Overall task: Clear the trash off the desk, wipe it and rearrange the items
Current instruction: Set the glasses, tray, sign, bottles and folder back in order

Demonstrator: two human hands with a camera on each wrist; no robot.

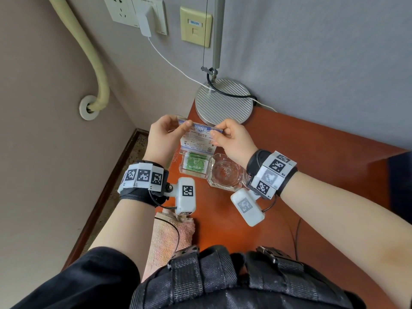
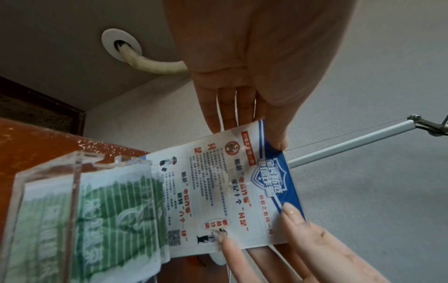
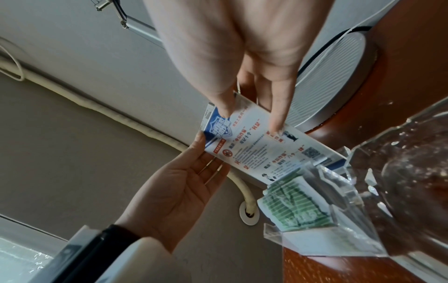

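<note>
A clear acrylic sign stand with a blue and white printed notice [image 1: 199,139] [image 2: 225,183] [image 3: 264,147] stands upright near the desk's back left corner. My left hand [image 1: 166,134] [image 3: 184,183] pinches its top left corner between thumb and fingers. My right hand [image 1: 231,139] [image 2: 298,229] pinches its top right edge, with one finger pressed on the notice's face. Just in front stands a clear acrylic box with green tea packets [image 1: 195,163] [image 2: 101,216] [image 3: 293,206].
A glass ashtray [image 1: 226,172] sits right of the tea box. A round ribbed lamp base [image 1: 224,101] with pole and cords stands at the back by the wall. A pink towel [image 1: 169,237] lies at the orange desk's [image 1: 301,157] front left edge.
</note>
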